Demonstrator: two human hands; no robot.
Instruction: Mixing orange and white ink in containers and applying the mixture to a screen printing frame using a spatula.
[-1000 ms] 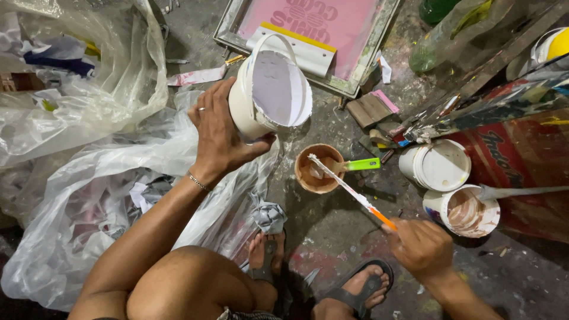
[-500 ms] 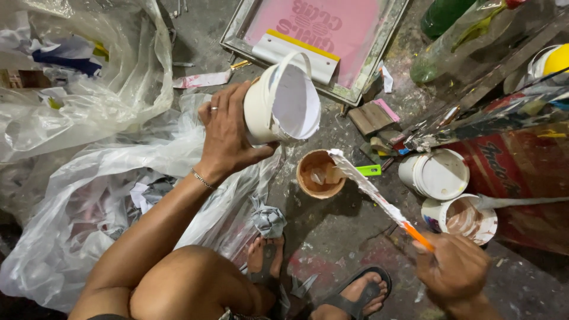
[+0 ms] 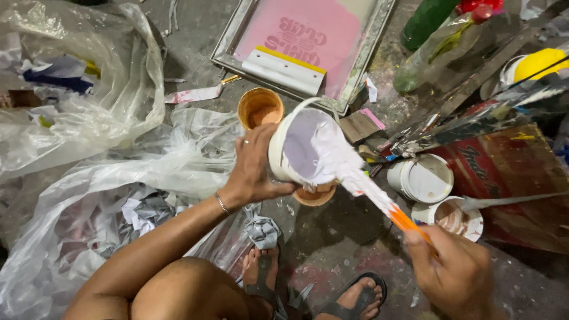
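Paint-stained concrete floor (image 3: pixel 332 237), plastic sheets around. Left hand (image 3: pixel 255 169) grips tilted white bucket (image 3: pixel 302 148) above small brown cup (image 3: pixel 314 194); right hand (image 3: pixel 453 269) clenched on orange-handled spatula (image 3: pixel 370 192), scraping white paint out. Likely scooping step; needs steady tilt over cup.

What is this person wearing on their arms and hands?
Both arms are bare, with no sleeves or gloves. The left hand has a ring on one finger and a thin bracelet around the wrist. The right hand shows nothing worn on the part in view.
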